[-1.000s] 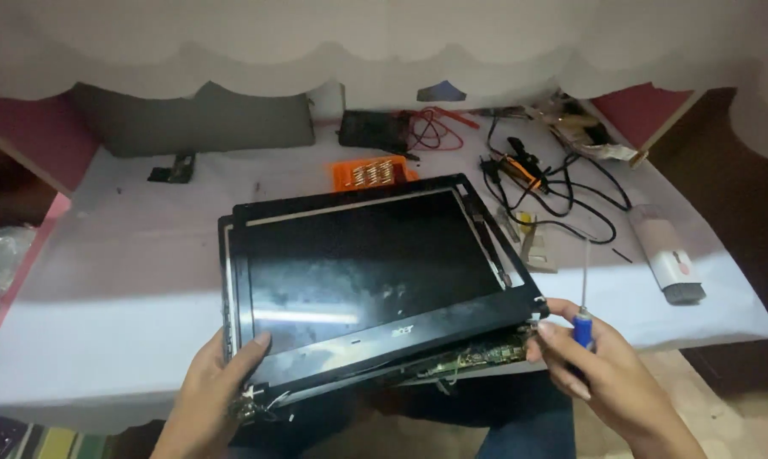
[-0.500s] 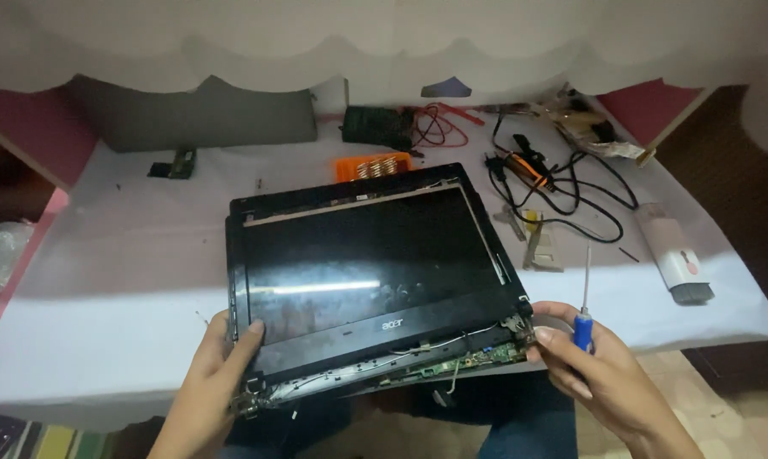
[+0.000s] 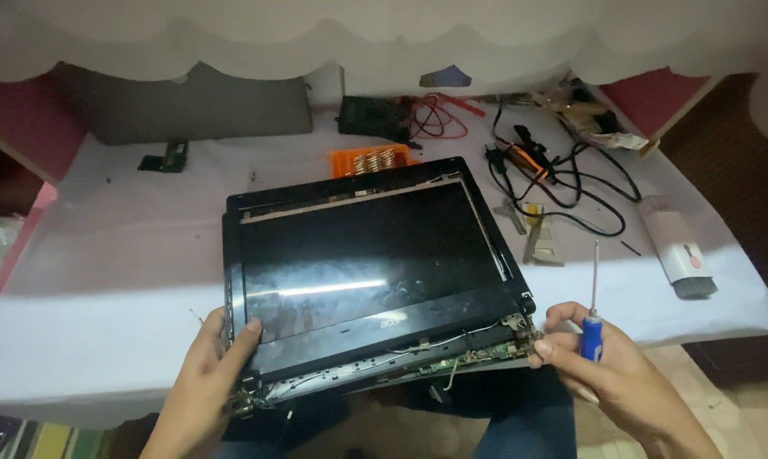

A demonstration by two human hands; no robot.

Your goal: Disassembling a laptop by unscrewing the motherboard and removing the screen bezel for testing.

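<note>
Head view looks down on a dismantled black laptop screen panel [image 3: 371, 272] that overhangs the near edge of the table [image 3: 103, 280], its lower hinge side with bare wires and a circuit strip hanging past that edge. Left hand [image 3: 205, 374] grips the panel's near left corner, thumb pressed on the bezel. Right hand [image 3: 609, 370] pinches the near right hinge corner with its fingertips while a blue-handled screwdriver [image 3: 591, 319] is tucked in its palm, shaft pointing up. White table cover lies bare along the left edge and near left corner. Behind the panel sits an orange parts tray [image 3: 371, 160]; toward the far right corner black cables [image 3: 563, 183] tangle, and a white brush tool [image 3: 677, 255] lies by the right edge.
</note>
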